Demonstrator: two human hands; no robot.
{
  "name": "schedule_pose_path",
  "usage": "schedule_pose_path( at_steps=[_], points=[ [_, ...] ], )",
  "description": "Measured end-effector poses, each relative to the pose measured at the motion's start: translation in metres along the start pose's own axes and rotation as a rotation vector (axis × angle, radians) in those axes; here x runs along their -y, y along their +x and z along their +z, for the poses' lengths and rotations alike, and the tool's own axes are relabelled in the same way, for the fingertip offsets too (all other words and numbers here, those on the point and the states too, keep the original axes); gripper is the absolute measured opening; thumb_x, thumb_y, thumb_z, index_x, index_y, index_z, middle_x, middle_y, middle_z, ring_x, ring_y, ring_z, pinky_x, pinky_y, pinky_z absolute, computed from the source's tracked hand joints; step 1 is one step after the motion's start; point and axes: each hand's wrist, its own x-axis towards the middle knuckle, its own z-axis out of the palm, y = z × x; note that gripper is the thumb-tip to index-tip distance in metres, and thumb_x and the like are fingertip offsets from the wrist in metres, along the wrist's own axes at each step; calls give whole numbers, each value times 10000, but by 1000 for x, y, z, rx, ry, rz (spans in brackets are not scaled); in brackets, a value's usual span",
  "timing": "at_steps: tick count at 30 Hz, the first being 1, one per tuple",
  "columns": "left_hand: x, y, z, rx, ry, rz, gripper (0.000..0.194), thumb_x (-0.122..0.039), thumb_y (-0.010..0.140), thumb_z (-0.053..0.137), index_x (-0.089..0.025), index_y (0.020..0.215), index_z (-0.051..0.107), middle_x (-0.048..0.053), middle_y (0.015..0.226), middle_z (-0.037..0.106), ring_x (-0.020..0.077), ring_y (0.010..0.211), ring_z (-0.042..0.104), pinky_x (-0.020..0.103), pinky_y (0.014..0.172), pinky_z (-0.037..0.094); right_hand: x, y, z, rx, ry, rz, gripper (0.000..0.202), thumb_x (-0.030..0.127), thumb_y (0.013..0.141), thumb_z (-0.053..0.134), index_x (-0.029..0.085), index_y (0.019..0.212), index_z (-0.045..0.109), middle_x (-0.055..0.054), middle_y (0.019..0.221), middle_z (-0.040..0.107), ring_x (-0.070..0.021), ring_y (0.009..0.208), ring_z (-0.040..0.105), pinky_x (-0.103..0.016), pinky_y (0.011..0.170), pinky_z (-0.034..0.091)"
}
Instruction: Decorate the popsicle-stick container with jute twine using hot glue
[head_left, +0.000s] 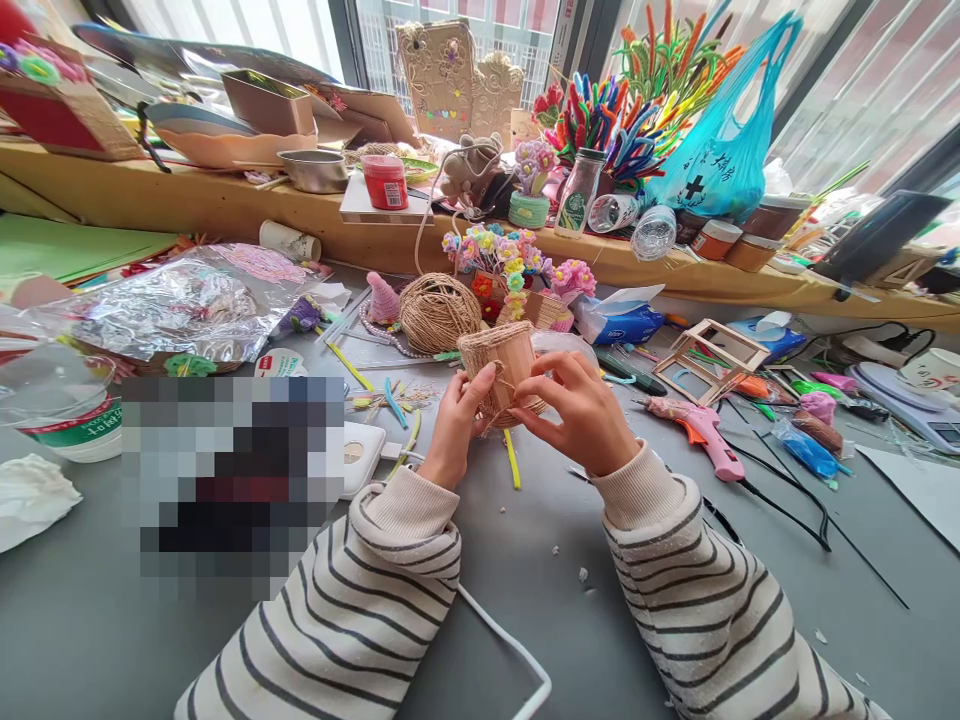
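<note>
Striped sleeves (337, 610) fill the near edge, with a white cable (510, 640) emerging from under the left one and bending across the bench (540, 570) between them. And now both hands meet at a small wooden cup (510, 358), twine wound about its rim and side, pale slats showing on the face towards us! It sits right between the hands, lifted clear of the bench. The left hand (456, 420) has it firmly, closed around its left side, thumb pressed on the near face. The right hand (574, 405) comes in half curled, fingertips bunched at the cup's right side; whether they pinch a strand of twine, I can't tell.

Just beyond the left hand, a fat ball of twine (440, 312), with a pink knitted cone (383, 300) beside it. Straight past the cup, crocheted flowers (491, 248) crowd in. Below the cup, between the hands, a yellow strip (512, 462) lies on the bench. Off to the right of the right hand, a pink glue gun (705, 432) lies on its side, cord trailing nearer, a wooden frame (712, 355) just past it. Left of the left wrist, a white charger (361, 458). Far beyond the right hand, a blue carrier bag (720, 150) stands on the cloth-covered ledge (255, 205).
</note>
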Motion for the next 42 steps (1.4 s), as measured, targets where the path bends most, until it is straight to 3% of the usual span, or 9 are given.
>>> schedule_pose_path(
  at_steps=[7,13,19,27,34,42],
  points=[
    [0,-1,0,-3,3,10,402,-458,622,635,-171,891,554,41,827,604,139,677,569,226,554,456,1,-1,1,-12,63,62,171,367,749,571,199,754,600,-62,850,536,-176,768,481,-337,731,427],
    [0,-2,1,13,32,23,387,-449,621,642,-175,871,531,20,803,581,139,708,568,230,568,465,9,2,7,-148,204,286,121,293,763,569,183,717,593,-47,762,534,-172,777,501,-322,722,428],
    [0,-3,4,24,109,38,418,-445,607,658,-177,899,525,21,819,597,147,727,583,233,581,452,13,5,8,-213,344,480,91,266,749,581,181,717,575,-20,700,524,-137,656,481,-275,587,416],
    [2,-1,2,22,107,35,456,-432,557,699,-185,892,516,13,811,608,144,731,591,243,625,451,13,5,7,-213,423,538,74,251,732,598,178,716,598,-16,694,541,-118,620,470,-247,531,395],
    [2,-2,3,33,118,24,477,-420,555,707,-183,916,504,17,817,594,146,740,587,244,632,457,15,8,8,-289,443,577,73,245,732,597,174,715,602,-10,689,518,-108,607,459,-243,518,385],
    [2,-2,2,48,137,0,469,-445,585,676,-183,934,504,32,860,591,153,729,592,233,565,459,18,9,10,-338,419,577,67,232,740,589,166,727,592,-18,715,528,-112,620,458,-250,532,387]
  ],
)
